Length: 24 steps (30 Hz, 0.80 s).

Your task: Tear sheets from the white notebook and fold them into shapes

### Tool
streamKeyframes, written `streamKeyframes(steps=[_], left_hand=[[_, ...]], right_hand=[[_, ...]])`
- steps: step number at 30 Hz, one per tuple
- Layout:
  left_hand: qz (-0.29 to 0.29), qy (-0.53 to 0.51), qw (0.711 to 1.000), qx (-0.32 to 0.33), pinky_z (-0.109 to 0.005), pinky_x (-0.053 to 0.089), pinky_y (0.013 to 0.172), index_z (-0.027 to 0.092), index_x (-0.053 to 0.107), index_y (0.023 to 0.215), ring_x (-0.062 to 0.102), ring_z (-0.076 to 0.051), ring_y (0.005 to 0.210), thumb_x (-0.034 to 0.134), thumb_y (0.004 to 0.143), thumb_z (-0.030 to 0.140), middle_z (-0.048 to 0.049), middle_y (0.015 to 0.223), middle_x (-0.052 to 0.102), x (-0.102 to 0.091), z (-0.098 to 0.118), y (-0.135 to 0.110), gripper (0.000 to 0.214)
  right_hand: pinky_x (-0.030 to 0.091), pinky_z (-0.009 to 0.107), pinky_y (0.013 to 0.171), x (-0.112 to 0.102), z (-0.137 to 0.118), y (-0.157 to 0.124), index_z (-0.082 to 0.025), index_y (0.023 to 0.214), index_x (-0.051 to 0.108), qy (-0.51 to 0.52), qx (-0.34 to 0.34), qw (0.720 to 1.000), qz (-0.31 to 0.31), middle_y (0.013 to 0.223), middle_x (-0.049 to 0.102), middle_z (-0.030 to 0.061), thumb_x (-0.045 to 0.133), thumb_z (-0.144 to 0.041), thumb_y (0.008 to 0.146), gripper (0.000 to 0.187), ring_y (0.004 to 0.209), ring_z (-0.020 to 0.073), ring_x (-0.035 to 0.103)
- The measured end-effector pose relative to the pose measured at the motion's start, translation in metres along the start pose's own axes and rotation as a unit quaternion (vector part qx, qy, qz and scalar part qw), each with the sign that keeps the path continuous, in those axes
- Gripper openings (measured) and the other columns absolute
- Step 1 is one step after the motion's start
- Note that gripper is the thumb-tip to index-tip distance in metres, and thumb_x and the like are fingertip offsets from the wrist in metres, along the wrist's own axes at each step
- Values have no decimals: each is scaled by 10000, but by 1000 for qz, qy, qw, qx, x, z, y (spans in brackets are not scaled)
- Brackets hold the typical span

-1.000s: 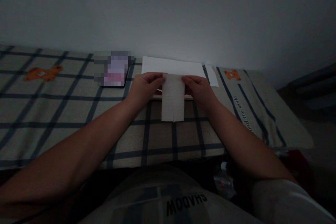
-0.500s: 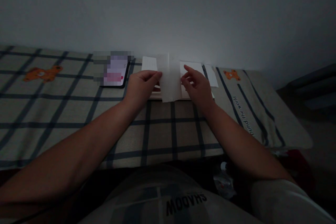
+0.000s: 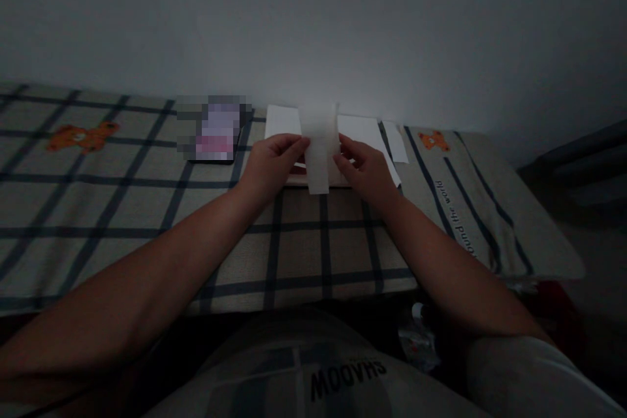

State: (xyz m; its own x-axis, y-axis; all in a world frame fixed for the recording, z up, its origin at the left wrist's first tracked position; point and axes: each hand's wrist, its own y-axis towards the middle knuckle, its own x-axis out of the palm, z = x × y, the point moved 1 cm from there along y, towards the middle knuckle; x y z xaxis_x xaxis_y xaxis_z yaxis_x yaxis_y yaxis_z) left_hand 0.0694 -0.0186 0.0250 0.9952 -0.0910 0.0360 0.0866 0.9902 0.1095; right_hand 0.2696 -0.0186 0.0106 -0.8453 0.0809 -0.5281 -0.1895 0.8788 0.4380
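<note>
A creased sheet of white paper (image 3: 317,157) stands raised between my hands, with a fold running down it. My left hand (image 3: 274,160) pinches its left edge between thumb and fingers. At the right edge, the thumb and curled fingers of my right hand (image 3: 366,168) close on the paper; the fingertips are partly hidden behind it. Beneath both hands lies what looks like an open notebook (image 3: 360,125), its white pages showing on either side of the sheet. My hands cover much of its near part.
Left of the notebook lies a phone (image 3: 218,127) with a lit, partly blurred screen. A loose paper piece (image 3: 396,142) rests at the right. The checked cloth (image 3: 147,209) covers the table up to the wall (image 3: 313,26). Below the edge is a clear plastic item (image 3: 418,339).
The sheet has turned and narrowed, its fold now further right. My right hand's fingers have closed in on its right edge. My left hand has shifted slightly right, still pinching.
</note>
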Motion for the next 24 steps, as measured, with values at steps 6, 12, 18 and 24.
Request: streamKeyframes(steps=[6, 12, 18, 24], left_hand=[[63, 2, 998, 9, -272, 588, 619, 218, 667, 1111, 669, -153, 719, 655, 861, 294, -19, 842, 693, -6, -7, 10, 261], [95, 12, 995, 40, -244, 578, 591, 274, 597, 1235, 678, -132, 716, 699, 798, 200, -20, 999, 705, -12, -16, 19, 455], [82, 87, 991, 57, -259, 592, 636, 209, 722, 1100, 691, -157, 738, 716, 826, 334, -39, 876, 728, -9, -8, 9, 301], [50, 133, 988, 54, -304, 595, 758, 220, 763, 1112, 721, -222, 899, 811, 732, 439, -63, 971, 774, -5, 7, -3, 441]], right_hand=[[547, 430, 941, -5, -4, -1, -222, 1195, 751, 78, 33, 995, 54, 1118, 766, 42, 552, -342, 888, 385, 1041, 220, 694], [545, 474, 979, -4, 3, 2, -247, 1214, 729, 152, 79, 984, 48, 1199, 750, 43, 636, -449, 855, 423, 1121, 248, 684], [563, 463, 943, -2, 3, 2, -257, 1259, 702, 157, 61, 985, 32, 1195, 751, 53, 660, -545, 853, 500, 1077, 239, 695], [582, 440, 889, -2, -5, 1, -268, 1286, 691, 135, 57, 989, 18, 1207, 746, 51, 652, -551, 869, 505, 1033, 228, 694]])
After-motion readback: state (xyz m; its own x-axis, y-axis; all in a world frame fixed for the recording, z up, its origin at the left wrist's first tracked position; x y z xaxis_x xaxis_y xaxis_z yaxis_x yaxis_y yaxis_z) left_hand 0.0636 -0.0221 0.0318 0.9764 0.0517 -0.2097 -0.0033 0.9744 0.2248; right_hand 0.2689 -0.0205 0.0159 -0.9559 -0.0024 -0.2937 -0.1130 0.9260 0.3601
